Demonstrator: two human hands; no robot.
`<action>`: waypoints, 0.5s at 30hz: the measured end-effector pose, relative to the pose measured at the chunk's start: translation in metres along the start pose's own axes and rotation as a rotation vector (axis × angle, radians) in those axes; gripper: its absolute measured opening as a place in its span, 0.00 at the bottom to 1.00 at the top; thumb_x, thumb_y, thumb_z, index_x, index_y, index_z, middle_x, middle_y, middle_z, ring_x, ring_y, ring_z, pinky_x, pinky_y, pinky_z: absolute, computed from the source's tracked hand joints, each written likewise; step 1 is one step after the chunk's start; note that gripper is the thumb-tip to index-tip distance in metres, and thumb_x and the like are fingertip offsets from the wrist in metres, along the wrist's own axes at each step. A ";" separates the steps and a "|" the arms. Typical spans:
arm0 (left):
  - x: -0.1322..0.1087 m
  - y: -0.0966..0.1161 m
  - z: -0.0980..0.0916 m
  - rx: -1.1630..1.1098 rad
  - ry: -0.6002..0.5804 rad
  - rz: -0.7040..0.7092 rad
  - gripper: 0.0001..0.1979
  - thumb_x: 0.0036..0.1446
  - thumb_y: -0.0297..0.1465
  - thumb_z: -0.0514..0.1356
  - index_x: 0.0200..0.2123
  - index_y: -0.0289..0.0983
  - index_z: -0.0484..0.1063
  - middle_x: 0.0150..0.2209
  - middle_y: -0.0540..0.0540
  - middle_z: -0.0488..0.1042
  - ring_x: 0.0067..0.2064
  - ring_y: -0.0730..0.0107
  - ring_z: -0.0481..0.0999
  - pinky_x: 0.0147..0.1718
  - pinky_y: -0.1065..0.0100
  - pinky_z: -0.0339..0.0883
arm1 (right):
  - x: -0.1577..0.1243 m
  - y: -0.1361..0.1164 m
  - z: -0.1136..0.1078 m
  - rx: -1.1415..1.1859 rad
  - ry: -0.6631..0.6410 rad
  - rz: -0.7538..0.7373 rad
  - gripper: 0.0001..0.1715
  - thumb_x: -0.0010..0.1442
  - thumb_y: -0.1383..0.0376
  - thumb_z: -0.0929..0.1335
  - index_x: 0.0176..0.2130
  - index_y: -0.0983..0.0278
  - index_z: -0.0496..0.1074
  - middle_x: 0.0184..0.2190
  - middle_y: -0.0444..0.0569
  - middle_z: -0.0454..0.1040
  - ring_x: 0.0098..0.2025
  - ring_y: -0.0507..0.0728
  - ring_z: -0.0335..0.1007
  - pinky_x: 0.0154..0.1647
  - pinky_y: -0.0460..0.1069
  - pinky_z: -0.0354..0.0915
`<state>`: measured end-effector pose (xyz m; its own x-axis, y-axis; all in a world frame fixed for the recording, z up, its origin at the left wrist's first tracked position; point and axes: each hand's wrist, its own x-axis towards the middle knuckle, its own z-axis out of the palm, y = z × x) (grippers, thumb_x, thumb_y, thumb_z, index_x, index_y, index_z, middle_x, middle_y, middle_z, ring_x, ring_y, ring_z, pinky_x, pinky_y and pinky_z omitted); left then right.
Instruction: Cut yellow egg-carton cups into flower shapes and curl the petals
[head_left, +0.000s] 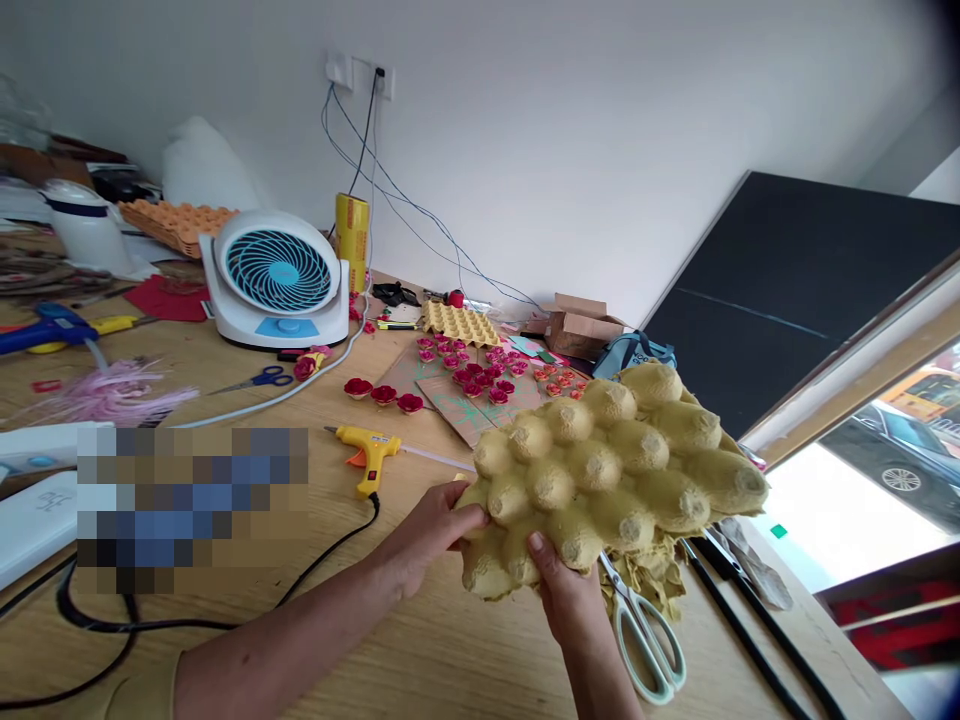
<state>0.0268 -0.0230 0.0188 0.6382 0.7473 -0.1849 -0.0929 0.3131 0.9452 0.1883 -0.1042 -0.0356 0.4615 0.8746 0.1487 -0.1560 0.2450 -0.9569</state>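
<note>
A yellow egg tray [589, 465] is held up over the table, tilted, with its rounded cup bottoms facing me. My left hand [431, 525] grips its left edge, thumb on top and fingers underneath. On the near edge my right hand [562, 585] is closed, the thumb pressed against a cup and the fingers hidden below. Under the tray's near side lie scissors [651, 645] with pale green handles, their blades partly hidden. Torn yellow egg-tray scraps [652, 575] show beside them. A yellow glue gun [367, 455] lies left of the tray.
Red and pink paper flowers [472, 380] cover cardboard [450, 405] at the back. A white fan [277, 280] stands at left, near blue scissors [270, 377]. A black cable [330, 555] crosses the left side. Another egg tray [459, 324] and a cardboard box [581, 325] sit by the wall.
</note>
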 end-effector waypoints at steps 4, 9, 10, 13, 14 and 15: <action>0.001 0.000 -0.001 -0.003 -0.007 -0.022 0.15 0.40 0.32 0.62 0.35 0.33 0.75 0.29 0.49 0.74 0.35 0.65 0.72 0.33 0.69 0.63 | -0.002 -0.002 0.004 0.009 0.026 -0.021 0.38 0.50 0.57 0.77 0.58 0.59 0.68 0.53 0.54 0.75 0.59 0.67 0.68 0.62 0.64 0.60; -0.003 0.003 0.004 0.010 -0.003 -0.009 0.14 0.39 0.33 0.64 0.32 0.34 0.75 0.27 0.50 0.74 0.33 0.66 0.71 0.32 0.69 0.62 | -0.003 -0.002 0.004 -0.003 0.040 -0.029 0.38 0.48 0.59 0.78 0.57 0.61 0.69 0.49 0.54 0.78 0.58 0.68 0.69 0.60 0.63 0.63; -0.003 0.003 0.005 0.006 -0.001 0.003 0.13 0.39 0.33 0.64 0.32 0.34 0.75 0.26 0.50 0.73 0.33 0.67 0.71 0.31 0.69 0.62 | -0.002 -0.001 0.003 -0.005 0.036 -0.033 0.38 0.48 0.59 0.78 0.57 0.61 0.70 0.48 0.54 0.79 0.58 0.68 0.69 0.60 0.63 0.64; -0.003 0.001 0.007 -0.006 0.006 0.042 0.12 0.38 0.31 0.63 0.30 0.34 0.74 0.25 0.51 0.71 0.31 0.68 0.69 0.31 0.69 0.61 | -0.001 0.001 -0.001 -0.006 0.026 -0.033 0.38 0.48 0.59 0.77 0.57 0.60 0.70 0.48 0.54 0.79 0.58 0.68 0.69 0.59 0.63 0.65; -0.003 0.000 0.008 -0.008 0.006 0.054 0.12 0.38 0.31 0.63 0.30 0.34 0.73 0.25 0.51 0.70 0.31 0.68 0.68 0.31 0.69 0.61 | -0.001 0.001 -0.002 -0.006 0.026 -0.031 0.38 0.48 0.59 0.77 0.57 0.60 0.69 0.48 0.54 0.79 0.58 0.68 0.69 0.59 0.64 0.65; -0.003 0.000 0.008 -0.007 0.002 0.064 0.11 0.39 0.31 0.63 0.30 0.34 0.72 0.25 0.52 0.70 0.31 0.68 0.68 0.31 0.69 0.61 | 0.000 0.001 -0.003 -0.005 0.027 -0.029 0.38 0.49 0.59 0.77 0.57 0.59 0.69 0.49 0.54 0.79 0.58 0.67 0.69 0.59 0.63 0.65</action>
<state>0.0308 -0.0301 0.0212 0.6289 0.7674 -0.1245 -0.1393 0.2688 0.9531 0.1901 -0.1054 -0.0374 0.4889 0.8557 0.1698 -0.1380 0.2681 -0.9535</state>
